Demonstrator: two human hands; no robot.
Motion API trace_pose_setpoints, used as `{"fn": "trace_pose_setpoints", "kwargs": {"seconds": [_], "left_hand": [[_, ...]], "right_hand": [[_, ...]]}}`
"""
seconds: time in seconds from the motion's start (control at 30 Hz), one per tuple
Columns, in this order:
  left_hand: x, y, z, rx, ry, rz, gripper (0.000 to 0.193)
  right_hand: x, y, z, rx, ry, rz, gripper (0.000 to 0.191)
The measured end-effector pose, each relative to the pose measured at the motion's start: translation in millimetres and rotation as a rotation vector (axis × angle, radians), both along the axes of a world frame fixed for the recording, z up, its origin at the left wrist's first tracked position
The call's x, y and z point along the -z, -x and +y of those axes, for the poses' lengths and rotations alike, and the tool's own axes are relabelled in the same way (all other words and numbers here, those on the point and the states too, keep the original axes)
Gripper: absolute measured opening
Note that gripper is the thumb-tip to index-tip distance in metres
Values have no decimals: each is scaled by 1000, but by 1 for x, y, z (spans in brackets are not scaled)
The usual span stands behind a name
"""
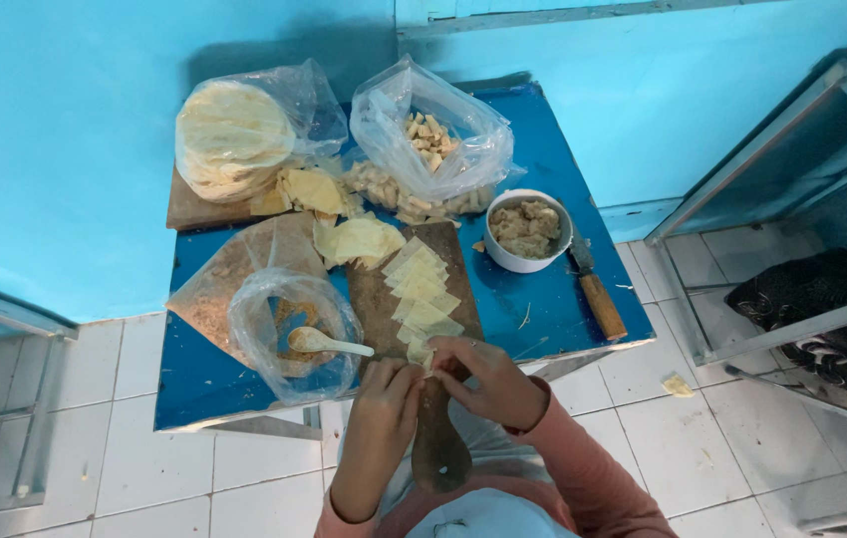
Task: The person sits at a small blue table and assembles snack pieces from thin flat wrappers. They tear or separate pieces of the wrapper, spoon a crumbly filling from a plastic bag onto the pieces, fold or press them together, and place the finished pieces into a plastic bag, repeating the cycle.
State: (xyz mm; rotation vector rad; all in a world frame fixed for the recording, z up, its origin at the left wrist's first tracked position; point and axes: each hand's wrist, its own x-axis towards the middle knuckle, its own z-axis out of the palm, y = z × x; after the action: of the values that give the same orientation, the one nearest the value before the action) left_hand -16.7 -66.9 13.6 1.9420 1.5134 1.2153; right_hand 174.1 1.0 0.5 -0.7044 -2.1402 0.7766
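Observation:
My left hand (385,399) and my right hand (488,381) meet over the near end of a wooden cutting board (368,299). Together they pinch one small pale yellow wrapper piece (421,353) between the fingertips. A row of several cut wrapper squares (420,287) lies along the board just beyond my hands. The board's handle (437,453) sticks out below my wrists.
On the small blue table (543,299) stand a white bowl of filling (527,230), a wooden-handled knife (594,287), a plastic bag with a white spoon (324,345), a bag of round flat wrappers (234,136) and a bag of cubed pieces (430,141). A metal rack (792,199) stands right.

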Motion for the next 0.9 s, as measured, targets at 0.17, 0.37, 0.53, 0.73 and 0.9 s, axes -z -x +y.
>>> {"fn": "trace_pose_setpoints", "kwargs": {"seconds": [0.17, 0.37, 0.53, 0.73, 0.9], "left_hand": [[7, 1, 3, -15, -31, -11, 16], [11, 1, 15, -77, 56, -32, 11], [11, 2, 16, -87, -6, 13, 11], [8, 2, 9, -29, -42, 57, 18], [5, 2, 6, -26, -67, 56, 20]], "right_hand": [[1, 2, 1, -12, -50, -11, 46], [4, 10, 10, 30, 48, 2, 47], [0, 10, 9, 13, -178, -22, 51], [-5, 5, 9, -46, -99, -86, 48], [-5, 4, 13, -60, -149, -98, 47]]}}
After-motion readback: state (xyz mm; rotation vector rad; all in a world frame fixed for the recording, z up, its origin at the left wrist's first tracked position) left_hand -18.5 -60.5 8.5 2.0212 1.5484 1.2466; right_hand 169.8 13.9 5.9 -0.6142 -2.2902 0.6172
